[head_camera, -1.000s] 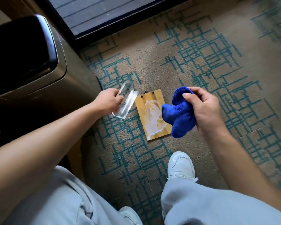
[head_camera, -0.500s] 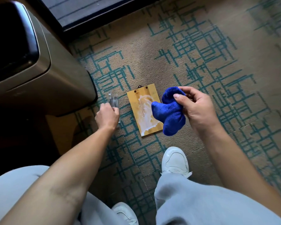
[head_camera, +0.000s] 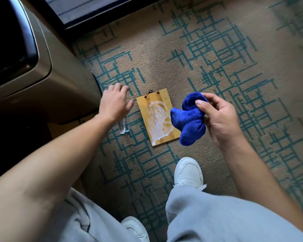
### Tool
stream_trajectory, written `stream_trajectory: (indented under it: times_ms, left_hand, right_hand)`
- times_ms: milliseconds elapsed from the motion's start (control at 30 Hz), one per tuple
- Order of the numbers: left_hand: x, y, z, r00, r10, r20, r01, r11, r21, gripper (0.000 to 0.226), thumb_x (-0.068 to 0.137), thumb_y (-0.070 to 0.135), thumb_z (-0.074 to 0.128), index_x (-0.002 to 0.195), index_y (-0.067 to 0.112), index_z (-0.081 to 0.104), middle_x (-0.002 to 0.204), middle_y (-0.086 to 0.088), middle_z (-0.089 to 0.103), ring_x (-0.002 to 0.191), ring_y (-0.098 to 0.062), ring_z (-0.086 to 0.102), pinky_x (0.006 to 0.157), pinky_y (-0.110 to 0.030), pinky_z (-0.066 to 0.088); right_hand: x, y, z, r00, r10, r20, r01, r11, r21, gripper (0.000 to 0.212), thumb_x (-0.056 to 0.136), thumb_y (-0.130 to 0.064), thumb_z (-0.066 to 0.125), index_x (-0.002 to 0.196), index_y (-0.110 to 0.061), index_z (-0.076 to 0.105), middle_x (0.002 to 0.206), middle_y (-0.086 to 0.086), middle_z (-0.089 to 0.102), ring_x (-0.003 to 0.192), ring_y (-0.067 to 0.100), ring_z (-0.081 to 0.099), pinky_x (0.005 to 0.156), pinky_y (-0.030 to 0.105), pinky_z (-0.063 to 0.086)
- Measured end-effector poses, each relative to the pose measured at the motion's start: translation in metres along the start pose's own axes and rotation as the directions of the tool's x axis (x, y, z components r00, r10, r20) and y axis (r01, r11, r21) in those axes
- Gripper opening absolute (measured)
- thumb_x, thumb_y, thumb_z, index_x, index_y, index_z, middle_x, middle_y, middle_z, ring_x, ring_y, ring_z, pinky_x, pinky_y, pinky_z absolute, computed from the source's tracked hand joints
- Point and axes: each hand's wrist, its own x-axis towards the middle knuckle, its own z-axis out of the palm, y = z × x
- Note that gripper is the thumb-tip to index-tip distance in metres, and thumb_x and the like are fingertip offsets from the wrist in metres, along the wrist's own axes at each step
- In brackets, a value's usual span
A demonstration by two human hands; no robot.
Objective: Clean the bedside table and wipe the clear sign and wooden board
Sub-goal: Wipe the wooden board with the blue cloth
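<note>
Fingers of your right hand [head_camera: 219,117] gripped one blue cloth [head_camera: 187,121]; your left hand [head_camera: 115,103] hung open over one clear sign [head_camera: 124,126], left of one foam-smeared wooden board [head_camera: 157,117].

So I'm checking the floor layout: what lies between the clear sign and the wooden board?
Only bare patterned carpet, seen in the head view. The clear sign and wooden board lie apart, side by side.

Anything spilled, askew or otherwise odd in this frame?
Yes. The wooden board lies flat on the carpet, not on a table, with a white smear across most of its face. The clear sign lies on the carpet beside it. The blue cloth is off the board.
</note>
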Motion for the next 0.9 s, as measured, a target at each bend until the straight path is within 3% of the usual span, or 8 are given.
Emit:
stream_trajectory:
  times_ms: [67, 133, 300, 433, 500, 600, 767, 900]
  left_hand:
    - [0.020, 0.012, -0.001, 0.993, 0.039, 0.108, -0.035, 0.999, -0.041, 0.057, 0.098, 0.054, 0.053, 0.142, 0.018, 0.053, 0.141, -0.013, 0.055, 0.130, -0.034, 0.047, 0.105, -0.049, 0.042]
    - [0.034, 0.021, 0.006, 0.972, 0.042, 0.229, -0.035, 0.999, -0.035, 0.059, 0.094, 0.057, 0.059, 0.138, 0.018, 0.058, 0.137, -0.012, 0.058, 0.129, -0.033, 0.048, 0.103, -0.047, 0.043]
    - [0.047, 0.024, 0.028, 0.921, -0.101, 0.375, 0.164, 0.976, -0.141, 0.035, 0.093, 0.050, 0.066, 0.104, 0.016, 0.069, 0.106, -0.010, 0.072, 0.095, -0.026, 0.059, 0.075, -0.035, 0.048]
    - [0.054, 0.027, 0.024, 0.884, -0.150, 0.442, 0.283, 0.925, -0.253, 0.030, 0.097, 0.046, 0.063, 0.097, 0.017, 0.069, 0.097, -0.007, 0.071, 0.086, -0.024, 0.062, 0.072, -0.032, 0.046]
    - [0.056, 0.030, 0.019, 0.850, -0.138, 0.509, 0.410, 0.778, -0.475, 0.023, 0.100, 0.036, 0.062, 0.096, 0.013, 0.064, 0.102, -0.012, 0.070, 0.088, -0.025, 0.066, 0.075, -0.036, 0.054]
    - [0.048, 0.045, 0.007, 0.792, -0.163, 0.588, 0.603, 0.357, -0.713, 0.016, 0.104, 0.022, 0.056, 0.097, 0.008, 0.053, 0.107, -0.024, 0.067, 0.084, -0.031, 0.071, 0.071, -0.045, 0.065]
    - [0.029, 0.067, -0.019, 0.835, -0.129, 0.535, 0.550, 0.216, -0.806, 0.016, 0.106, 0.020, 0.052, 0.112, 0.005, 0.054, 0.097, -0.019, 0.065, 0.072, -0.025, 0.070, 0.058, -0.036, 0.064]
    - [0.016, 0.066, -0.070, 0.888, -0.090, 0.451, 0.456, 0.052, -0.888, 0.017, 0.105, 0.025, 0.055, 0.095, 0.014, 0.063, 0.083, -0.005, 0.071, 0.070, -0.016, 0.072, 0.058, -0.028, 0.060]
  right_hand:
    - [-0.001, -0.002, 0.000, 1.000, 0.000, 0.003, 0.000, 1.000, 0.000, 0.020, 0.094, 0.000, 0.061, 0.096, -0.018, 0.070, 0.086, -0.002, 0.073, 0.084, 0.020, 0.063, 0.073, 0.033, 0.053]
    - [-0.002, -0.005, -0.002, 1.000, -0.002, 0.020, 0.002, 1.000, -0.005, 0.020, 0.093, -0.001, 0.063, 0.095, -0.019, 0.071, 0.085, -0.006, 0.074, 0.081, 0.016, 0.066, 0.069, 0.030, 0.055]
    - [-0.003, -0.006, -0.010, 0.999, 0.011, 0.047, -0.010, 1.000, -0.027, 0.014, 0.083, -0.014, 0.069, 0.095, -0.021, 0.075, 0.089, -0.002, 0.075, 0.084, 0.019, 0.066, 0.070, 0.030, 0.056]
    - [-0.004, -0.003, -0.018, 0.999, 0.015, 0.036, -0.013, 0.999, -0.035, 0.019, 0.084, -0.014, 0.068, 0.088, -0.030, 0.078, 0.086, -0.006, 0.075, 0.080, 0.015, 0.067, 0.069, 0.029, 0.057]
    - [-0.003, -0.003, -0.021, 1.000, 0.020, 0.018, -0.020, 1.000, -0.018, 0.019, 0.083, -0.015, 0.069, 0.088, -0.030, 0.079, 0.086, -0.005, 0.076, 0.079, 0.014, 0.068, 0.068, 0.029, 0.057]
    - [-0.004, -0.003, -0.027, 1.000, 0.024, -0.007, -0.024, 0.999, 0.022, 0.018, 0.086, -0.010, 0.067, 0.091, -0.025, 0.078, 0.087, -0.003, 0.076, 0.078, 0.013, 0.070, 0.069, 0.028, 0.058]
    - [-0.009, -0.011, -0.038, 0.999, 0.022, -0.033, -0.019, 0.996, 0.084, 0.022, 0.093, -0.001, 0.061, 0.094, -0.018, 0.075, 0.089, 0.001, 0.075, 0.079, 0.015, 0.070, 0.072, 0.029, 0.059]
    - [-0.013, -0.033, -0.038, 0.999, -0.033, -0.010, 0.034, 0.989, 0.145, 0.015, 0.093, -0.004, 0.058, 0.102, -0.010, 0.068, 0.087, 0.003, 0.074, 0.078, 0.015, 0.069, 0.076, 0.029, 0.058]
